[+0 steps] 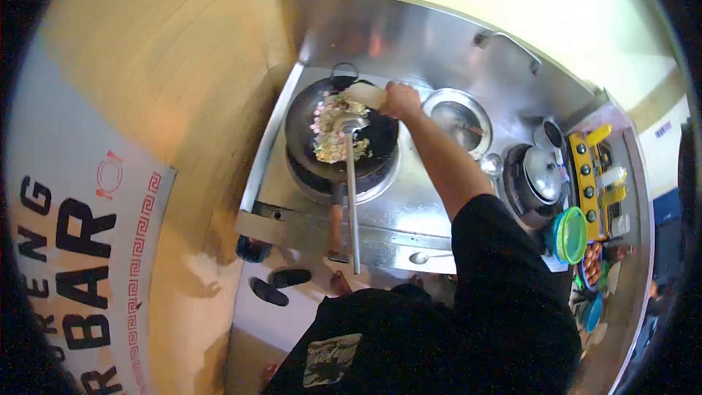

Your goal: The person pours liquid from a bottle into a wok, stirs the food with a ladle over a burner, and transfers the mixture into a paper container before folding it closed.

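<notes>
My right hand (401,100) is closed around a pale whitish container (365,93), tilted over the far right part of a black wok (298,132). Whatever is inside the container cannot be made out. Fried rice (333,143) with pink bits lies in the wok. A long-handled metal ladle (352,197) rests with its head in the rice, its handle reaching over the near rim beside the wok's wooden handle (336,230). Nobody's fingers are on the ladle. My left hand is out of view.
Right of the wok stands a round metal pan (482,113). Farther right are a lidded pot (542,175), green bowls (570,235), a yellow rack (589,183) and eggs (592,263). A spoon (420,257) lies on the front ledge. A steel splashback (409,36) closes the rear.
</notes>
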Motion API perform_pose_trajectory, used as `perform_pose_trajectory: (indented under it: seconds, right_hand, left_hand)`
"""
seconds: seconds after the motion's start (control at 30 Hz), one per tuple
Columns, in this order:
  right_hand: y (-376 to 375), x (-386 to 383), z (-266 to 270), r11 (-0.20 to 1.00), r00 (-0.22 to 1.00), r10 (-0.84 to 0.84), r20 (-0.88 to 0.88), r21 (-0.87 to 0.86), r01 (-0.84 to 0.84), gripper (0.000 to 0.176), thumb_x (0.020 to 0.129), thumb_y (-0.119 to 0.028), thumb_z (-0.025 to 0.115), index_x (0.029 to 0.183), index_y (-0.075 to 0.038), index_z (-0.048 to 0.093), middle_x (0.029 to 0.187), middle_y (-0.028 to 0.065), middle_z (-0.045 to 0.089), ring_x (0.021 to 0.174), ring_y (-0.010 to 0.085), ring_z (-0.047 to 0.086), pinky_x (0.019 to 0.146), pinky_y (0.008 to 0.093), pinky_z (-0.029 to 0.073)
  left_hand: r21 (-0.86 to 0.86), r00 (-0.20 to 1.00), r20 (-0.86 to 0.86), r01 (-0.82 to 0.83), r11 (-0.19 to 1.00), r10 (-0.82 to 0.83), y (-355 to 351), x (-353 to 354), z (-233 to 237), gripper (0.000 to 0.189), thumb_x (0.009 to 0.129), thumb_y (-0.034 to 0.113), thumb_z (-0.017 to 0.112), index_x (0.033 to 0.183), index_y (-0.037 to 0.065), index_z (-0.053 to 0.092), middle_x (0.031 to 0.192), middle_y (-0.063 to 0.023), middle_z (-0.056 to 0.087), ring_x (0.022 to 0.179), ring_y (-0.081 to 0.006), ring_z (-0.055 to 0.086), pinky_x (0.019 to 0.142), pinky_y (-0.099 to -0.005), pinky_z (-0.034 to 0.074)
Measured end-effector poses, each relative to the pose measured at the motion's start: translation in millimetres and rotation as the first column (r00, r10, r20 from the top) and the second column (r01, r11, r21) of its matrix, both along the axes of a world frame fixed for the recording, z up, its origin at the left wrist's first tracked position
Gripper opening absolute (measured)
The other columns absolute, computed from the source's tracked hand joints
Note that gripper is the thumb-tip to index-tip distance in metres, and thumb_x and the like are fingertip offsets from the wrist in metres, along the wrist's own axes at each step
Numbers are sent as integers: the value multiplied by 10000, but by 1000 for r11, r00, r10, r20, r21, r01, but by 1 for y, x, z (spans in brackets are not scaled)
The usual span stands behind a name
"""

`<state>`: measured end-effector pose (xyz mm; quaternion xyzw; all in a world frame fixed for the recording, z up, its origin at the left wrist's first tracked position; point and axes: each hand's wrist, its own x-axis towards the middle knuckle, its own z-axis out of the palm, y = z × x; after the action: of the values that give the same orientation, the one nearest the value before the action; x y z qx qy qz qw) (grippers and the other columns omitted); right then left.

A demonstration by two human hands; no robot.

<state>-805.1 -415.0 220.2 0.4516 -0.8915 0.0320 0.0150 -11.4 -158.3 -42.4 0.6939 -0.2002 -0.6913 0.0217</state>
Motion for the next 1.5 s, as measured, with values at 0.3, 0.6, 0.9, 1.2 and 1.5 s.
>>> perform_pose_trajectory:
  seconds: [0.3, 0.6, 0.9, 1.2, 1.5]
  right_hand:
    - [246, 6, -44, 571, -260, 775, 576, -462, 679, 552, 740, -239, 726, 1211, -79, 486, 1022, 35, 591, 912, 115, 560, 792, 287, 467]
    - [671, -136, 62, 290, 853, -108, 511, -804, 519, 499, 592, -197, 825, 1003, -46, 587, 908, 35, 630, 869, 154, 599, 824, 343, 483]
    - [926, -366, -30, 77, 480, -783, 396, -704, 706, 587, 593, -200, 789, 1094, -57, 519, 1029, 153, 628, 959, 298, 605, 834, 384, 472]
    - [864, -348, -60, -124, 269, -911, 312, -830, 544, 722, 602, -244, 811, 1191, 1, 472, 1172, 230, 530, 1116, 355, 501, 932, 413, 405]
    - [770, -514, -57, -125, 371, -789, 490, -719, 684, 1134, 578, -576, 747, 1347, 72, 221, 1374, 247, 307, 1263, 366, 330, 1042, 432, 285]
  left_hand:
    - [-191, 882, -55, 451, 872, -468, -101, -262, 20, 261, 883, 400, 443, 1022, 193, 518, 863, -22, 538, 761, -210, 512, 580, -367, 425]
    - [-209, 647, -31, 741, 638, -762, -38, -515, 41, 275, 881, 401, 443, 1038, 188, 518, 869, -28, 540, 772, -215, 514, 585, -369, 426]
    - [-195, 608, 34, 782, 591, -793, 21, -597, 55, 289, 880, 402, 443, 1055, 184, 517, 875, -33, 542, 784, -221, 516, 590, -372, 427]
    - [-194, 670, 87, 737, 647, -737, 21, -607, 69, 304, 878, 403, 443, 1071, 179, 517, 881, -39, 545, 795, -226, 517, 594, -374, 428]
    - [-167, 826, 138, 563, 809, -546, -6, -454, 96, 320, 877, 404, 443, 1087, 174, 517, 887, -44, 547, 807, -232, 519, 599, -377, 429]
